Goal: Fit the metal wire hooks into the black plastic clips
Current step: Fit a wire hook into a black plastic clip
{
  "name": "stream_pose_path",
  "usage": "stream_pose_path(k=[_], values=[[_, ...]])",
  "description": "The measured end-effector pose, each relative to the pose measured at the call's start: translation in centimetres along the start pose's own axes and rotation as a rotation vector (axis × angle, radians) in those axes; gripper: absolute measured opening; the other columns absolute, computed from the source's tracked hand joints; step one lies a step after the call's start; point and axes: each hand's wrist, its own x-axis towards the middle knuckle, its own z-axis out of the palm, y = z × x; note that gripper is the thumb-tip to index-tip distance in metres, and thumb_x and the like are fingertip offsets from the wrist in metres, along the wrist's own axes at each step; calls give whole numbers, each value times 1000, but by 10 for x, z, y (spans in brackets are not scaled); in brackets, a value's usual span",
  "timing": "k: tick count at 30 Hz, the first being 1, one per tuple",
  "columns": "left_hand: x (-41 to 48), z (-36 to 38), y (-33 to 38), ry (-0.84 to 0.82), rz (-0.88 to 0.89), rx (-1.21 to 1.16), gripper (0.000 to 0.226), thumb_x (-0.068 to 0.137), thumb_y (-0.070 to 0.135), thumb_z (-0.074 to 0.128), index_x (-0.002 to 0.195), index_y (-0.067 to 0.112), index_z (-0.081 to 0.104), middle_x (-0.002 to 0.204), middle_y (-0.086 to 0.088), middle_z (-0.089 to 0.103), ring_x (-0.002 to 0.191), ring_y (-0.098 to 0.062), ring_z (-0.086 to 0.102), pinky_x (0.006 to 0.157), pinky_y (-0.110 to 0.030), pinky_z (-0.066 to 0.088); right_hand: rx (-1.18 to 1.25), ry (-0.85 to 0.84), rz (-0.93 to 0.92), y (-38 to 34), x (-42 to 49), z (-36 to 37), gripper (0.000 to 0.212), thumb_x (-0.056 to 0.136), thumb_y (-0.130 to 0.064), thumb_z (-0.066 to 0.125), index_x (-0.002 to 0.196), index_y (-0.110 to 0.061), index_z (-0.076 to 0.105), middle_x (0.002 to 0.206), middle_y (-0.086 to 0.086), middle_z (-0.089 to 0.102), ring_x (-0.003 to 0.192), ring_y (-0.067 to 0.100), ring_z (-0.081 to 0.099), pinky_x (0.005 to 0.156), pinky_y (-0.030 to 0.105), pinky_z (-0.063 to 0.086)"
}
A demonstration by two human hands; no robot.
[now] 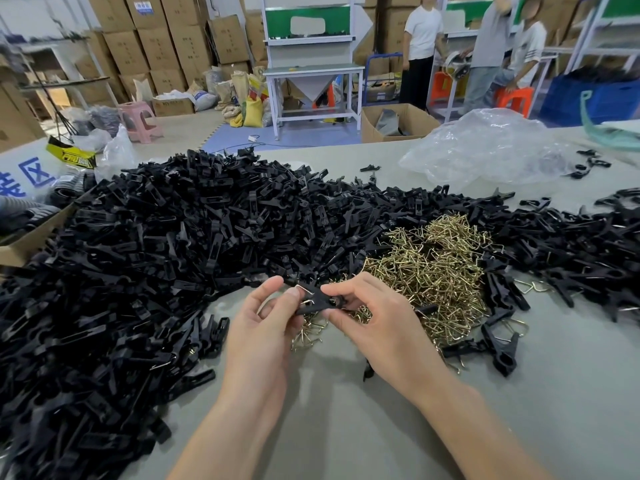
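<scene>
Both hands up front, just above the bench, working one black clip between them

left hand pinches the clip's left end, fingers curled in on it. right hand pinches the right end, index on top, thumb underneath. The two-point hold looks deliberate: one side steadies while the other gets leverage to press

wire hook sits at the top of the clip by the left thumb and looks part seated, can't tell if it's snapped home. Step in hand, I'd judge: seating the hook

Layout reads like a feeder setup. The heap of loose clips is left and behind, the pile of brass-coloured hooks just beyond the right hand, so either part is a short reach. The clips with wire already in them lie to the right beside the hook pile, probably the done side. The crumpled clear bag is further back right, likely the parts' packing
</scene>
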Motion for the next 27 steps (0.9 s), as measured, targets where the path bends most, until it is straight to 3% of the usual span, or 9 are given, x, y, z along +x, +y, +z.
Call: stream_pose_path(k=[4,10,15,20,22,24,27], values=[[2,1,3,-14,-70,-66,25,89,7,67,113,15,62,84,-3,72,64,-8,63,59,-19,55,-15,12,0,1,1,-1,28,90,-22,76,114,-34,70,103,-26,57,96,5,60,83,9,41],[6,0,9,-83,-202,-90,30,90,7,64,117,17,57,88,-1,75,77,-12,63,71,-25,45,4,5,10,2,2,-4,30,90,-20,75,115,-36,69,105,-26,59,98,6,62,86,10,44],[3,0,9,-108,-181,-57,36,82,10,68,117,17,60,90,-3,75,74,-10,68,73,-26,45,-35,5,-16,1,2,-4,31,90,-19,75,116,-35,68,106,-25,59,100,4,61,86,10,43],[-4,6,-3,-16,-38,226,22,97,8,62,116,18,68,96,-4,77,80,-16,67,81,-35,53,-100,-3,-63,-4,0,-3,27,90,-20,76,115,-28,70,100,-24,56,98,-6,56,87,7,40],[-8,6,-11,16,133,541,28,103,13,51,120,29,66,104,6,75,93,-10,70,93,-38,55,-118,-44,-78,-7,-1,1,26,90,-22,76,115,-25,71,99,-22,54,96,-8,53,86,7,38],[-9,5,-12,9,200,666,33,101,26,45,125,39,62,112,13,71,101,-5,68,95,-40,55,-81,-49,-71,-8,-2,3,26,90,-25,76,115,-25,71,99,-20,53,97,-5,53,87,10,39],[-10,11,-5,-72,-27,336,29,95,34,48,105,38,75,105,3,74,88,-11,72,81,-36,56,-26,-11,-61,-11,-3,5,22,86,-31,79,108,-29,73,95,-18,51,99,1,54,87,12,40]])
